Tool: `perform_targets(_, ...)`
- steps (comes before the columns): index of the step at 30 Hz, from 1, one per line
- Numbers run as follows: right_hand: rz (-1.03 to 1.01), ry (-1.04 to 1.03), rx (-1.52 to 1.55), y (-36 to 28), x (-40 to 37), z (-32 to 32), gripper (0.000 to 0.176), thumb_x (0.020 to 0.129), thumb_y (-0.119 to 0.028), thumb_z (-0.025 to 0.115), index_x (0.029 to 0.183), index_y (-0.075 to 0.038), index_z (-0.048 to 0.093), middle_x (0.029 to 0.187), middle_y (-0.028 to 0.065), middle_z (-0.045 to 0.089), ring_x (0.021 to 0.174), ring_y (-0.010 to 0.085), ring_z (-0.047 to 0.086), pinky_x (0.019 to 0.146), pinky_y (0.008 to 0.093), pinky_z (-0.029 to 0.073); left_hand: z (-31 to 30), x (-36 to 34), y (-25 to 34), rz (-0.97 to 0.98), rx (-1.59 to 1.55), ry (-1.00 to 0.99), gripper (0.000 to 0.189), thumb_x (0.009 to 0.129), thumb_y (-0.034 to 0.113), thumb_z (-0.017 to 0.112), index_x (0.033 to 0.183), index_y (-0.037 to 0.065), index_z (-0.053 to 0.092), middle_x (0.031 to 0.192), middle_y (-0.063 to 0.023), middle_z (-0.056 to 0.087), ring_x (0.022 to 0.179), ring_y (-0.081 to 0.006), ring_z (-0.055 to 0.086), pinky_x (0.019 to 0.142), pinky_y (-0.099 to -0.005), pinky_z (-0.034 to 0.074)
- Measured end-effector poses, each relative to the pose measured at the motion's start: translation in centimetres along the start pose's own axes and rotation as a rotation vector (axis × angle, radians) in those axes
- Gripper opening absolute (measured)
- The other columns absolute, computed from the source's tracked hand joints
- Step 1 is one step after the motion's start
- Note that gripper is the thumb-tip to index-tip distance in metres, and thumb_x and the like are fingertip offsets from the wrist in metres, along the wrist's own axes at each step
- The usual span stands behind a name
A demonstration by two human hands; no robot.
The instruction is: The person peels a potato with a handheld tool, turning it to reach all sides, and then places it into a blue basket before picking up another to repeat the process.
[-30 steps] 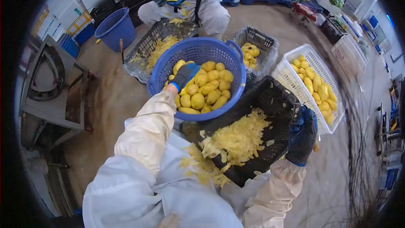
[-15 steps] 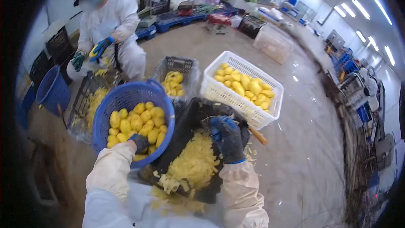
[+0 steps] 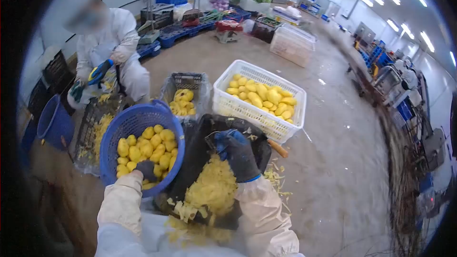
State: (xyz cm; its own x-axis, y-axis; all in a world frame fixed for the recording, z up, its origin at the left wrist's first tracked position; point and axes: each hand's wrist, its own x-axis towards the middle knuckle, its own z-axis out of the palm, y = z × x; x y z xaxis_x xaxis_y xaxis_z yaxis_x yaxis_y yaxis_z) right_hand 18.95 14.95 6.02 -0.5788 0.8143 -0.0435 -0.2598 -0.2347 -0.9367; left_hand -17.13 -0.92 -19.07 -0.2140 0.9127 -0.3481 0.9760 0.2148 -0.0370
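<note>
My left hand (image 3: pixel 147 170), in a dark glove, reaches into the blue round basket (image 3: pixel 110 131) among peeled yellow potatoes (image 3: pixel 147 148); its fingers are hidden. My right hand (image 3: pixel 234 151), in a dark blue glove, is closed round a small metal peeler (image 3: pixel 210 140) above the black crate (image 3: pixel 189 183). A heap of pale yellow peelings (image 3: pixel 212 186) lies in that crate, below and left of my right hand. Beyond it stands a white basket (image 3: pixel 297 107) holding more yellow potatoes.
A seated person (image 3: pixel 112 43) in white works at the left over a crate of peelings (image 3: pixel 97 135). A grey crate (image 3: pixel 203 94) with potatoes stands between the baskets. A wooden handle (image 3: pixel 277 148) sticks out at the black crate's right. A blue tub (image 3: pixel 56 123) stands far left.
The camera view has shifted, moving the baskets left in the picture. My left hand remains inside the blue basket, and my right hand still holds the peeler above the black crate.
</note>
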Motion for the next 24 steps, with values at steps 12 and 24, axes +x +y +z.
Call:
perform_targets(12, -0.057, -0.128, 0.054, 0.8, -0.9, 3.5, 0.016, 0.092, -0.020, 0.060, 0.091, -0.004, 0.062, 0.068, 0.0017, 0.057, 0.055, 0.0078, 0.051, 0.049, 0.0202, 0.040, -20.2, -11.7, 9.0, 0.536, -2.597, 0.031, 0.061, 0.088, 0.030, 0.060, 0.138, 0.004, 0.039, 0.136, -0.0179, 0.047, 0.127, -0.0342, 0.045, 0.105, -0.0544, 0.037)
perform_targets(24, -0.328, -0.136, -0.558, 5.0, -1.4, 6.8, 0.009, 0.088, -0.009, 0.061, 0.093, -0.003, 0.066, 0.070, 0.0028, 0.061, 0.060, 0.0087, 0.057, 0.055, 0.0228, 0.045, -16.1, -7.3, 16.1, 0.432, -2.762, -0.309, 0.043, 0.097, 0.034, 0.049, 0.127, 0.003, 0.050, 0.115, -0.0135, 0.060, 0.100, -0.0264, 0.062, 0.085, -0.0424, 0.053)
